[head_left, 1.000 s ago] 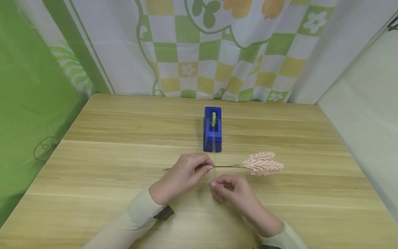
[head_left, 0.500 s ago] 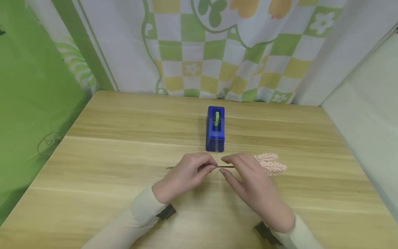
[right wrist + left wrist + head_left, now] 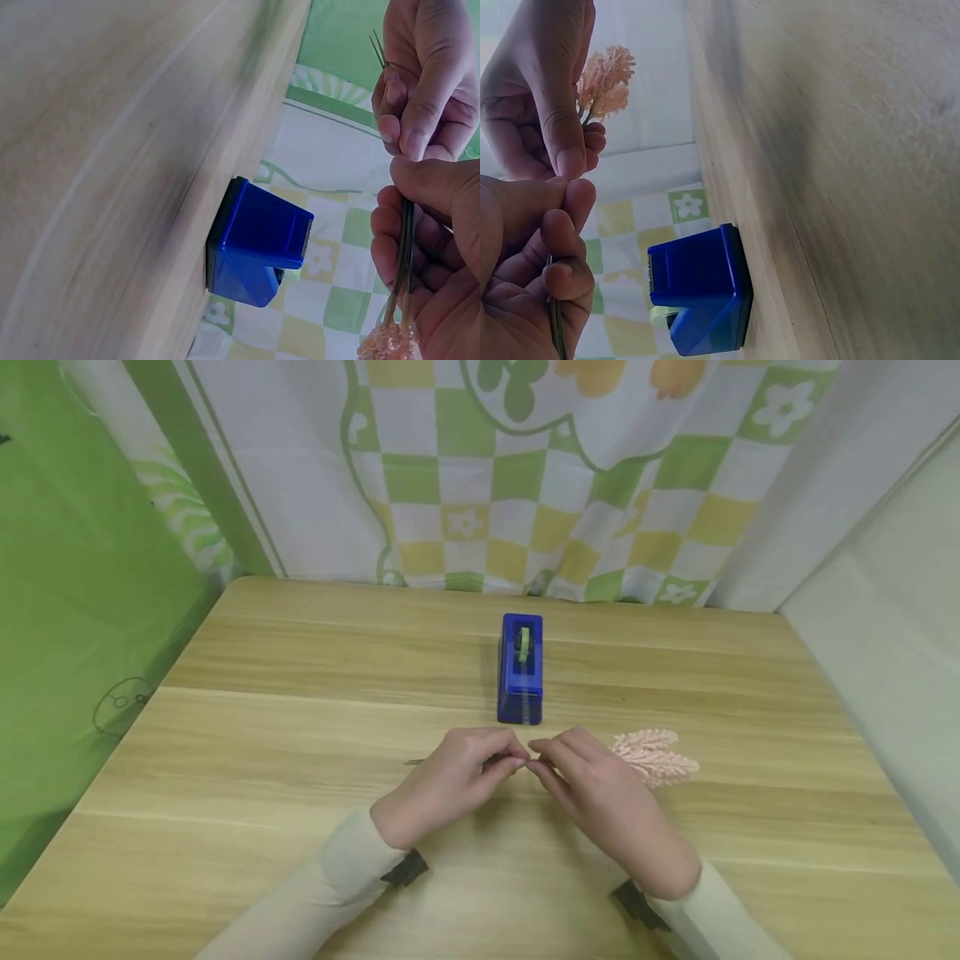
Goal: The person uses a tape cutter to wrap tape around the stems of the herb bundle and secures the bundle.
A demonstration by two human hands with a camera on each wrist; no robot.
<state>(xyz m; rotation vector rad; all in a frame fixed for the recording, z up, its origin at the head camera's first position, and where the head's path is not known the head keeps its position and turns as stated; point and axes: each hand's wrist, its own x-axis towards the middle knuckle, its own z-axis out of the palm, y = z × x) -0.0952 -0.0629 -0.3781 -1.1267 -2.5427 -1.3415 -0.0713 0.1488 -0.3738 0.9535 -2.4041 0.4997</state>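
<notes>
A small bunch of pink artificial flowers [image 3: 658, 758] lies sideways across both hands in the head view, its heads on the right. My left hand [image 3: 448, 787] pinches the thin stems near their middle, and the cut ends [image 3: 377, 49] stick out beyond it. Close against its fingertips, my right hand [image 3: 613, 806] pinches the stems too, thumb and forefinger meeting there. In the right wrist view, dark green stems [image 3: 406, 240] run across the curled fingers of that hand down to the flower heads. Where the fingertips meet, the stems are hidden.
Just beyond the hands stands a blue tape dispenser [image 3: 520, 672] with a pale green roll, its cutting end facing me. A patterned curtain [image 3: 495, 485] hangs behind the wooden table [image 3: 300, 643]. Green cloth [image 3: 67, 568] is on the left, a pale wall on the right.
My right hand has moved up from below the stems to the flowers, first with fingers spread, then closing on the stems beside the left hand. My left hand keeps its pinch.
</notes>
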